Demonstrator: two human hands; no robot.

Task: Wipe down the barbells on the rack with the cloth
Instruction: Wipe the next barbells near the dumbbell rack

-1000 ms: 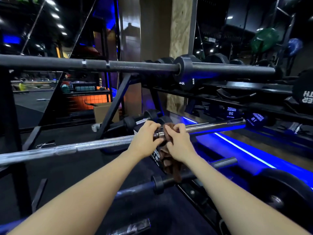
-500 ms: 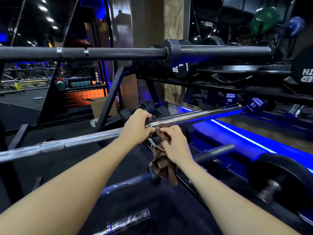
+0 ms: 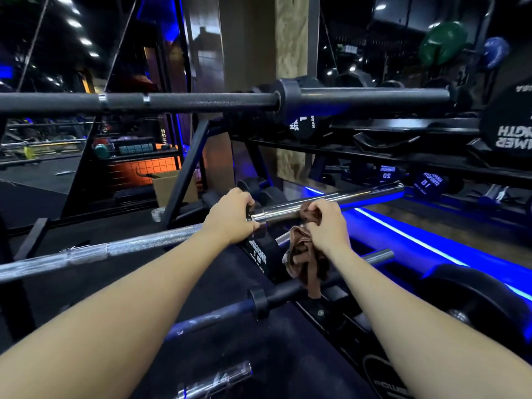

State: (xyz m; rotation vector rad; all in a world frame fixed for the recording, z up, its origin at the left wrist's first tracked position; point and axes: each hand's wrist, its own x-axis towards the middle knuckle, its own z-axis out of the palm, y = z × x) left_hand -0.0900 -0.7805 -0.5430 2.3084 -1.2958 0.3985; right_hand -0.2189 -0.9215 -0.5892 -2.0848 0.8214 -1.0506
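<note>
- Overall, I see a black barbell rack [image 3: 184,180] with several bars lying across it at different heights; the dark one, the black barbell [image 3: 201,101], sits on the top tier, untouched by either hand.
- Below it, the chrome barbell [image 3: 138,246] runs from lower left up to the right on the middle tier; its shaft is knurled and dull, its sleeve [image 3: 345,198] smooth and mirror-bright under the blue light.
- Lowest, a dark bar [image 3: 218,313] with a collar crosses beneath my forearms.
- My left hand [image 3: 230,218] is clenched round the chrome barbell at the collar, steadying it.
- My right hand [image 3: 326,226] grasps the brown cloth [image 3: 305,254] and presses the bunched part against the sleeve; the rest dangles, its tail reaching the dark bar.
- Risk, as I judge it: the hanging tail could snag on the dark bar or the rack's hardware during a stroke and tug the cloth out of my grip.
- Another: the sleeve likely spins freely, so the cloth may turn it instead of scrubbing; a firm left-hand hold will not stop that.
- Smaller worry: pinched fingers where collar meets rack.
</note>
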